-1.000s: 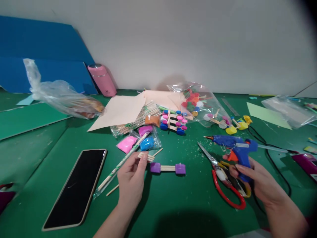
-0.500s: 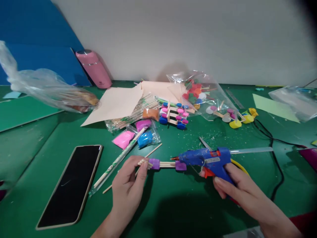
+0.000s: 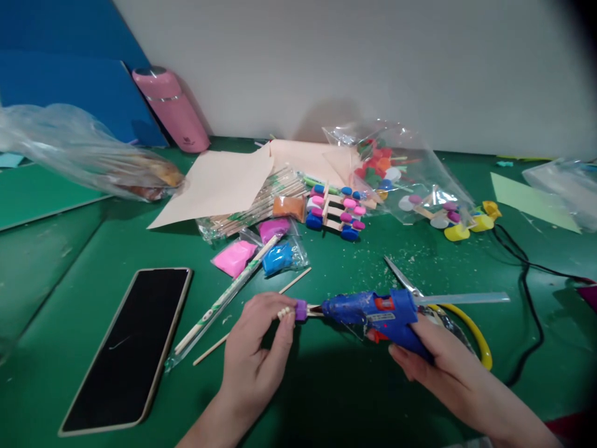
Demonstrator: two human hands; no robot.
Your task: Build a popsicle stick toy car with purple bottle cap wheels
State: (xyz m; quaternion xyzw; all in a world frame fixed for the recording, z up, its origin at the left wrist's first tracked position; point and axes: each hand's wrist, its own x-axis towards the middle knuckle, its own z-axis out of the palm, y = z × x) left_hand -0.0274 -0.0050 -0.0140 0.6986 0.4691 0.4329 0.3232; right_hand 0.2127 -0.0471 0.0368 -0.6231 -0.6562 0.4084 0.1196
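- My left hand (image 3: 259, 345) pinches a small bundle of pale wooden sticks (image 3: 283, 313) between thumb and fingers, the cut ends facing me, near the middle of the green tabletop (image 3: 345, 398).
- Just right of my left fingertips is a purple block (image 3: 301, 310), with thin pale sticks (image 3: 313, 310) running out of its right side; I can't tell whether my fingers touch the block.
- My right hand (image 3: 441, 364) is wrapped around the handle of a blue plastic glue gun (image 3: 373, 311), its nozzle pointing left, right at those thin sticks. I can't tell whether the tip touches them, or whether I press the orange trigger (image 3: 380, 336).
- A translucent glue stick (image 3: 466, 298) juts from the gun's back end, to the right.
- Behind the gun and my right hand lies a pair of scissors with silver blades (image 3: 400, 275), partly hidden, beside a curved yellow handle (image 3: 485, 348).
- A single thin wooden stick (image 3: 297, 280) lies slantwise, passing behind my left hand.
- Farther left is a paper-wrapped pair of chopsticks in clear film (image 3: 224, 305), then a black-screened phone (image 3: 128, 351) at the near left.
- Beyond my hands are pink (image 3: 236, 257) and blue (image 3: 278, 257) packets, and a small stick frame with blue and pink wheels (image 3: 333, 213).
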